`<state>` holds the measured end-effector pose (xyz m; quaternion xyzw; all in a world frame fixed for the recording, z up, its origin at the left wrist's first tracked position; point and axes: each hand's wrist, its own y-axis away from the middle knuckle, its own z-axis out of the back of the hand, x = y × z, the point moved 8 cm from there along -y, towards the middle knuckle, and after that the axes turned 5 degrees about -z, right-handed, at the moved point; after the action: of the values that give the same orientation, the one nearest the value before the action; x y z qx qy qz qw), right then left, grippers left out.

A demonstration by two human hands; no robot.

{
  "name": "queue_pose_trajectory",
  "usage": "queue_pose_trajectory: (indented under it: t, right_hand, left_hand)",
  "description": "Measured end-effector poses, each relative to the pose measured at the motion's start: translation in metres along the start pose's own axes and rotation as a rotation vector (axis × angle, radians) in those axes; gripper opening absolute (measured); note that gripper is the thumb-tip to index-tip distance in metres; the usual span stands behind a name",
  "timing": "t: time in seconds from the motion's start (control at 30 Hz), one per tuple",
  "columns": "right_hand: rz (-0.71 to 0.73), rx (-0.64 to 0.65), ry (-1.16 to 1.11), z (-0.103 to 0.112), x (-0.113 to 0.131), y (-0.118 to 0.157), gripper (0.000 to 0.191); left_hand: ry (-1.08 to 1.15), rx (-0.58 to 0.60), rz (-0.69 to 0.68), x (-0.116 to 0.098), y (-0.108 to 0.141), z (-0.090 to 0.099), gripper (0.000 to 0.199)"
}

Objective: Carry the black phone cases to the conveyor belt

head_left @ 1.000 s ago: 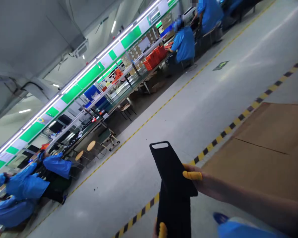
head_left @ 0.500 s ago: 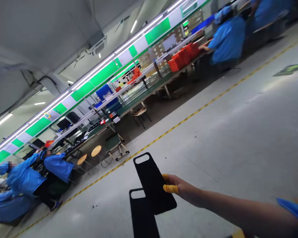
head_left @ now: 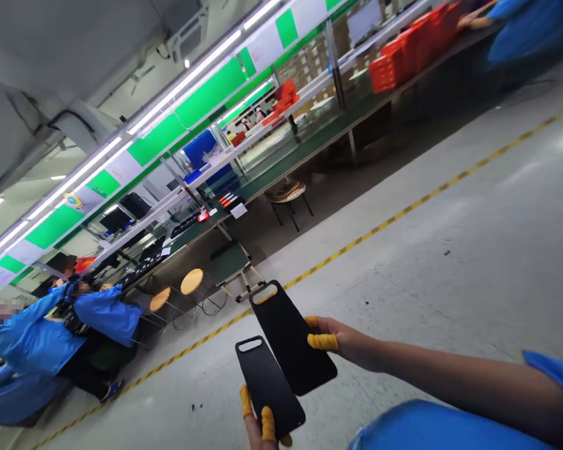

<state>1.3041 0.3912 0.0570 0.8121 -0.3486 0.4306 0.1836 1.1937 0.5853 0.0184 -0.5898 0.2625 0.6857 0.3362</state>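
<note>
Two flat black phone cases, each with a long rounded cutout at its top end, are held up over the floor. My right hand grips the long edge of the upper phone case between yellow-covered fingertips. Below it, my left hand is closed on the lower phone case, with yellow finger covers on both sides of it. The two cases lie close together, their edges overlapping or nearly touching in view. Part of my left hand is hidden behind its case.
A long green workbench runs diagonally across, with red bins on it. Wooden stools and a low green-topped stand are before it. Co-workers in blue are at left. A yellow-black floor line crosses the grey floor.
The view has shifted nearer the bench. My left hand has come into sight with the lower case, which has risen and shows whole. My right hand keeps its grip.
</note>
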Motion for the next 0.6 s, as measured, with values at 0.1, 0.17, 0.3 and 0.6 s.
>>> queue_pose_trajectory:
  t: [0.1, 0.17, 0.3, 0.6]
  right_hand:
    - [-0.005, 0.005, -0.049, 0.009, 0.009, -0.061, 0.04]
    - [0.0, 0.018, -0.092, 0.019, 0.015, -0.105, 0.039]
    - [0.008, 0.098, -0.172, 0.036, 0.03, -0.203, 0.035]
    - [-0.117, 0.267, -0.178, 0.013, 0.052, -0.402, 0.033]
  left_hand:
    - [-0.013, 0.073, -0.051, -0.015, -0.071, -0.022, 0.079]
    - [0.012, 0.134, -0.077, -0.021, -0.116, -0.042, 0.067]
    - [0.098, 0.192, 0.021, -0.017, -0.198, -0.077, 0.049]
    - [0.228, 0.1, 0.084, -0.044, -0.348, -0.074, 0.06]
